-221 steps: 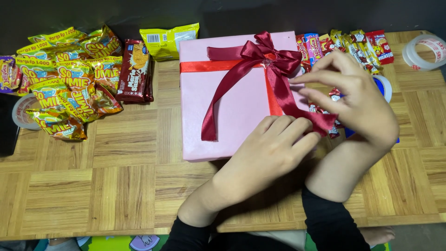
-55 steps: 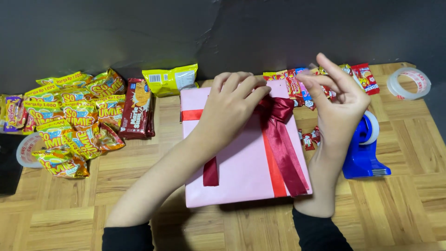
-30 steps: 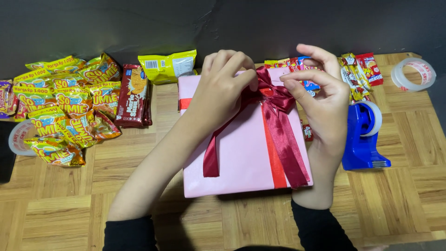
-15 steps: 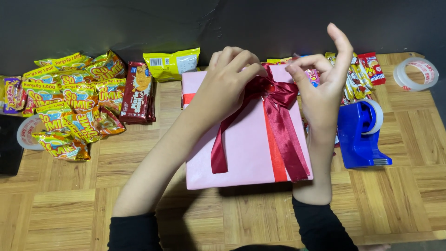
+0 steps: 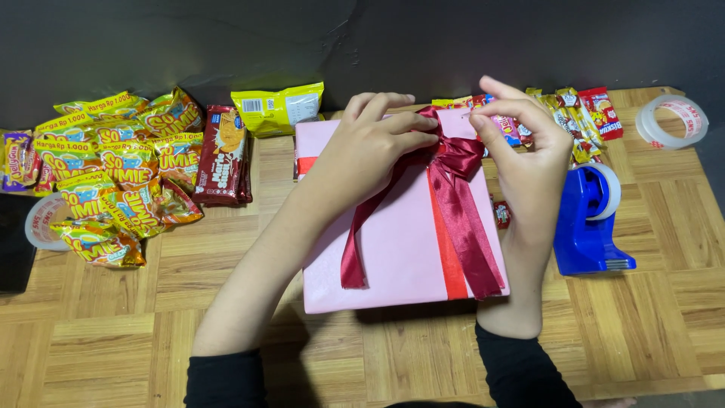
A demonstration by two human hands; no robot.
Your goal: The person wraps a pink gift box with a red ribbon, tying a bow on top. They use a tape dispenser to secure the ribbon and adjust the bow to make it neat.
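A pink wrapped gift box [image 5: 400, 249] lies flat on the wooden floor, banded by a flat red ribbon [image 5: 451, 264]. A dark red satin bow [image 5: 459, 162] sits near its far edge, with two long tails trailing toward me. My left hand [image 5: 370, 147] rests on the box with its fingers closed on the bow's left loop and knot. My right hand [image 5: 532, 162] reaches in from the right side, thumb and forefinger pinching the top of the bow's right loop.
A blue tape dispenser [image 5: 585, 227] stands just right of the box, and a clear tape roll [image 5: 672, 121] lies at the far right. Small candy packs [image 5: 581, 113] lie behind the box. Several yellow snack bags [image 5: 113, 174], a brown biscuit pack [image 5: 223, 155] and a yellow-green bag [image 5: 276, 109] lie at left.
My right hand's raised fingers have come down and pinched the bow's right loop. My left hand has stayed on the bow. The box has barely shifted.
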